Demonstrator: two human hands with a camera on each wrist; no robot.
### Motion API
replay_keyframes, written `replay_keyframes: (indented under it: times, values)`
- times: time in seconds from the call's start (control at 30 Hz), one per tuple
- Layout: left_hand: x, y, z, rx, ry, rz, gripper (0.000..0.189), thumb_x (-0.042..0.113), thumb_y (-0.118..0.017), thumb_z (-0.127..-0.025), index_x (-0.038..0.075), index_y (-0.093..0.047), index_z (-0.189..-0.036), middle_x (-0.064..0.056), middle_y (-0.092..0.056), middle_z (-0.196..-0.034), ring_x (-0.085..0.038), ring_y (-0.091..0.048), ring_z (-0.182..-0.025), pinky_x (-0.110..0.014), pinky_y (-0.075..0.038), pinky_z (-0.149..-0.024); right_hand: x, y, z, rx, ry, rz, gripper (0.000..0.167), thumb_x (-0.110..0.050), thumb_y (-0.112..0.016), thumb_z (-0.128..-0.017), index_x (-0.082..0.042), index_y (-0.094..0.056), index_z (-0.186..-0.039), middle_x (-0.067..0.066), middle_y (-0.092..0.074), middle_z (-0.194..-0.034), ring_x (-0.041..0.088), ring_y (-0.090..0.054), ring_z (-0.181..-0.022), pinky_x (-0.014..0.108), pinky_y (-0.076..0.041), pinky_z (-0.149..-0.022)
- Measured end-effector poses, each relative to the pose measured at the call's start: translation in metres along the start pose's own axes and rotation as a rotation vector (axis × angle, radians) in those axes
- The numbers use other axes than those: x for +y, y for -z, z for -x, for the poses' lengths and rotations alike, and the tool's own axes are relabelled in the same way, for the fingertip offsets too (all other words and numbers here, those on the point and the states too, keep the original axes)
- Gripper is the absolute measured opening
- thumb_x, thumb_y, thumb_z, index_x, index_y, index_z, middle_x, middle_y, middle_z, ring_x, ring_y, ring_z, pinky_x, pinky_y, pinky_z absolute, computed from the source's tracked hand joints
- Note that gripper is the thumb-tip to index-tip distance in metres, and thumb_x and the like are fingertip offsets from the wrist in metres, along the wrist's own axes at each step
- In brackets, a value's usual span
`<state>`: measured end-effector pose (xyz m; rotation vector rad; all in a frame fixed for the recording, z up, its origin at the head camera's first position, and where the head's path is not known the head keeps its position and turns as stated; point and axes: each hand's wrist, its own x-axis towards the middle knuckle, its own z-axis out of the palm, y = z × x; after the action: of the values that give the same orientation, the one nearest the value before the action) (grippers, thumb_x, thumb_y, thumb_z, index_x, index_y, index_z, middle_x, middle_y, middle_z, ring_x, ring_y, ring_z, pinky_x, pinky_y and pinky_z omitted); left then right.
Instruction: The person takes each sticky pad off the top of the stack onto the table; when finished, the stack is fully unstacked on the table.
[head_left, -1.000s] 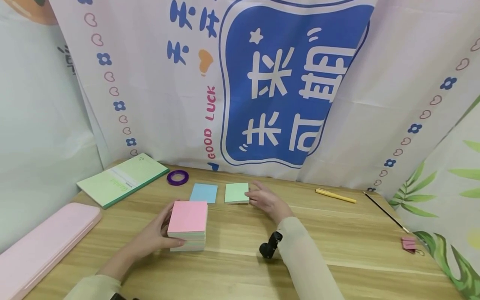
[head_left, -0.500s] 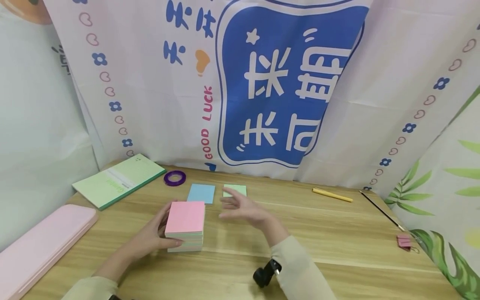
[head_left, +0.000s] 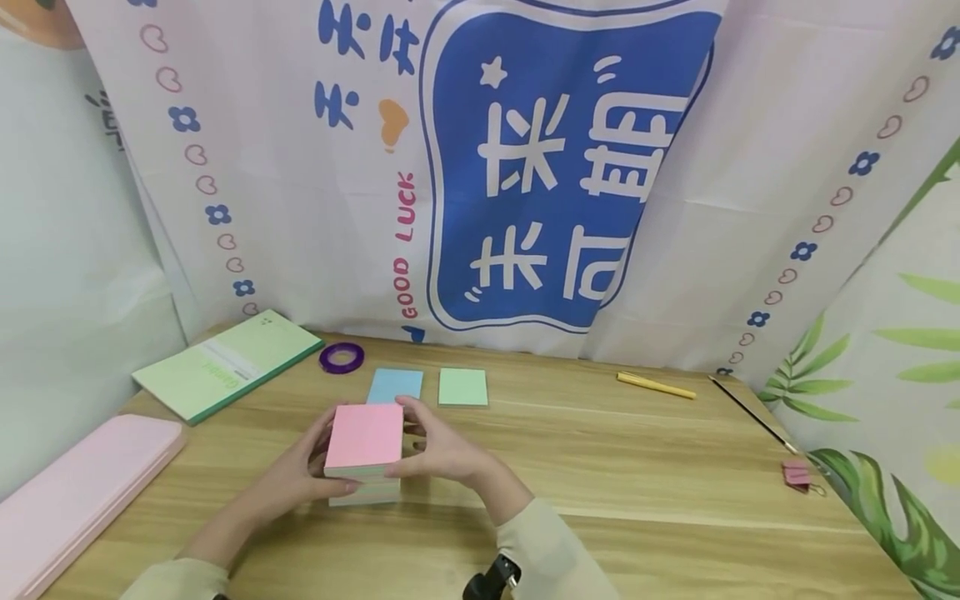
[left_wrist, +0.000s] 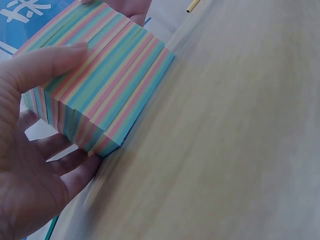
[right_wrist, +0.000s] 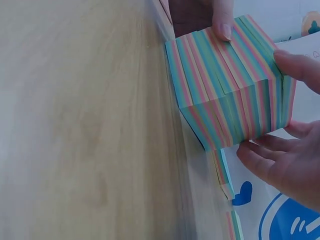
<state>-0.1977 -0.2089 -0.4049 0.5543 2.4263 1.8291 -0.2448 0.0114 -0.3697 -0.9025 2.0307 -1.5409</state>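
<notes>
A tall block of sticky notes (head_left: 366, 436) with a pink top stands on the table, its sides striped in several colours. My left hand (head_left: 288, 475) grips its left side, thumb on the front face and fingers round the back. From the right, my right hand (head_left: 446, 448) holds the upper part, its thumb at the front and fingers at the back corner. In the right wrist view the right thumb (right_wrist: 300, 69) touches the striped block (right_wrist: 230, 85) near its top. Behind it lie a blue sticky-note pad (head_left: 396, 382), partly hidden, and a green sticky-note pad (head_left: 462, 387).
On the left are a pink case (head_left: 90, 492), a green notebook (head_left: 228, 365) and a purple roll of tape (head_left: 342, 357). To the right lie a yellow pen (head_left: 656, 386), a thin brush (head_left: 752, 414) and a pink binder clip (head_left: 797, 475). A printed cloth hangs behind the table.
My right hand has let go of the green pad and moved left and nearer, onto the block's right side. The left hand keeps its grip. The view has shifted slightly.
</notes>
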Motion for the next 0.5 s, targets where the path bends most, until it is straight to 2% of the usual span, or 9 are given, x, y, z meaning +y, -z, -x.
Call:
replay_keyframes:
  times: [0.13,0.27,0.4,0.5]
  values:
    - [-0.001,0.003,0.000,-0.012,-0.011,0.031,0.097,0.011,-0.073,-0.066,0.014,-0.009,-0.138,-0.027,-0.019,-0.134,-0.041,-0.021,-0.120,-0.035,-0.032,-0.092,0.001,0.002,0.006,0.017,-0.004,-0.078,0.081,-0.002,-0.067,-0.072,-0.014,-0.018,-0.134,0.005,-0.036,-0.126,0.018,-0.038,-0.113,0.031,-0.032,-0.093]
    - [-0.002,0.004,0.001,-0.009,-0.012,0.018,0.097,0.011,-0.073,-0.066,0.014,-0.009,-0.138,-0.028,-0.019,-0.133,-0.042,-0.020,-0.120,-0.036,-0.029,-0.093,0.002,0.014,0.019,0.019,-0.007,-0.233,0.080,0.009,-0.063,-0.071,-0.012,-0.018,-0.133,0.011,-0.041,-0.123,0.022,-0.045,-0.107,0.030,-0.040,-0.086]
    - [-0.002,0.005,0.000,-0.017,-0.001,0.021,0.098,0.011,-0.073,-0.067,0.013,-0.007,-0.138,-0.029,-0.018,-0.133,-0.042,-0.019,-0.120,-0.037,-0.030,-0.093,0.006,0.036,0.039,0.015,-0.006,-0.436,0.079,0.020,-0.054,-0.069,-0.010,-0.018,-0.133,0.017,-0.041,-0.122,0.027,-0.050,-0.102,0.034,-0.045,-0.080]
    - [-0.002,0.004,0.000,-0.022,0.003,0.025,0.097,0.012,-0.073,-0.067,0.014,-0.006,-0.138,-0.029,-0.017,-0.133,-0.042,-0.019,-0.121,-0.037,-0.030,-0.093,0.014,0.061,0.057,0.029,0.007,-0.508,0.080,0.023,-0.049,-0.068,-0.010,-0.016,-0.134,0.018,-0.040,-0.122,0.027,-0.051,-0.098,0.036,-0.045,-0.080]
